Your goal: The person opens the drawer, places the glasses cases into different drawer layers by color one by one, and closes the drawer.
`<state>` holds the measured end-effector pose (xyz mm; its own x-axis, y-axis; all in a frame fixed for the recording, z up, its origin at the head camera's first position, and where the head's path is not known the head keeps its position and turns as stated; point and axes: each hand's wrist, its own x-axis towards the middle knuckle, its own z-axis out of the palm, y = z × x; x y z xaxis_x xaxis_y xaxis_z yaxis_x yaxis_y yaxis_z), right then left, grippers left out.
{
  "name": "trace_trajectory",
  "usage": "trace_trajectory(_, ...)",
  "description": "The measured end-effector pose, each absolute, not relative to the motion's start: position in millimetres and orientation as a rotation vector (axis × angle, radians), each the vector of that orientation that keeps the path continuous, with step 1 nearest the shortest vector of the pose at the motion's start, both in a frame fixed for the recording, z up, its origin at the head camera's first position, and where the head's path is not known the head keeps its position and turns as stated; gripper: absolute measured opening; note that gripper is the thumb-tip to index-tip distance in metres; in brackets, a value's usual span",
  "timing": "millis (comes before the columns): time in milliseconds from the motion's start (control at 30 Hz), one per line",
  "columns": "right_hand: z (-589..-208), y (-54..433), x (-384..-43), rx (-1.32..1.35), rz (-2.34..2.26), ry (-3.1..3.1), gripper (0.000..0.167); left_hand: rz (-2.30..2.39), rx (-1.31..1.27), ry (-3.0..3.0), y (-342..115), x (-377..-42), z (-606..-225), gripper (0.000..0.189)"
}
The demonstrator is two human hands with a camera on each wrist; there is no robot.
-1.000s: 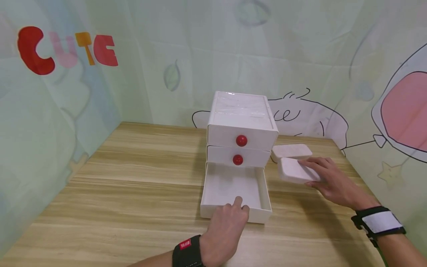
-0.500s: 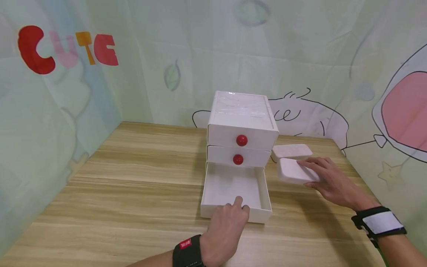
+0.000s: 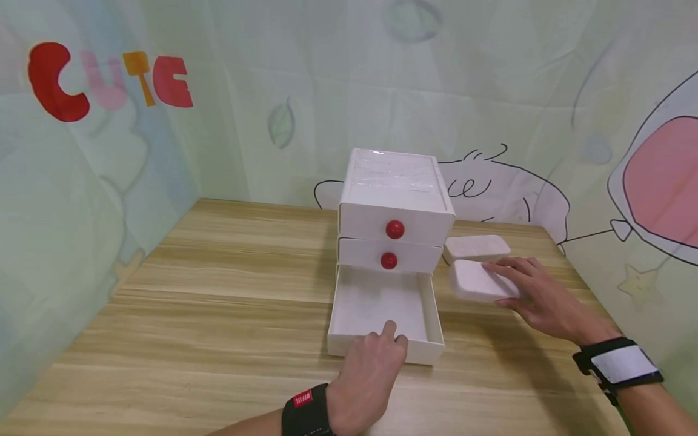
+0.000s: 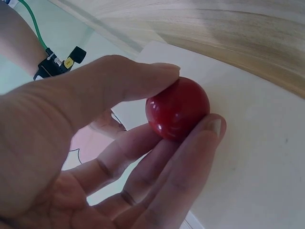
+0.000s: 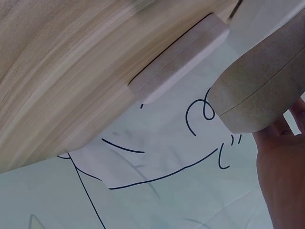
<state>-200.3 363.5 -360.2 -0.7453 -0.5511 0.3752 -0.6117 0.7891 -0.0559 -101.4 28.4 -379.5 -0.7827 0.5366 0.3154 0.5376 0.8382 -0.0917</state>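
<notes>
A white three-drawer cabinet (image 3: pixel 395 181) stands at the back, its bottom drawer (image 3: pixel 425 352) pulled out with bare floor showing inside. My left hand (image 3: pixel 368 375) is at that drawer's front. In the left wrist view, thumb and fingers pinch the drawer's red round knob (image 4: pixel 177 109), which the head view hides. To the right of the drawer, my right hand (image 3: pixel 540 300) grips one end of a white rounded rectangular case (image 3: pixel 480 281), held above the table. A seam line runs along the side of this case (image 5: pixel 267 81) in the right wrist view.
A second white case (image 3: pixel 480 244) lies on the wood-grain table (image 3: pixel 229 315) beside the cabinet, behind the held one. Two upper drawers are closed, each with a red knob (image 3: pixel 395 229). Printed cloth walls (image 3: pixel 245 109) enclose the table at the back and sides.
My right hand has drifted very slightly left with the white case, which tips a little flatter. The left hand and the drawer have stayed in place.
</notes>
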Motion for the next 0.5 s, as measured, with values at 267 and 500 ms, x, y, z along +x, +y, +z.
trace_trajectory(267, -360.5, 361.3, -198.9, 0.905, 0.237, -2.595, 0.076, 0.000, -0.801, -2.690, 28.5, -101.9, -379.6, 0.023)
trace_trajectory(500, -360.2, 359.5, -200.0, 0.921, 0.237, -2.604, 0.075, -0.004, -0.803, -2.683, 28.3, -101.2, -379.6, 0.024)
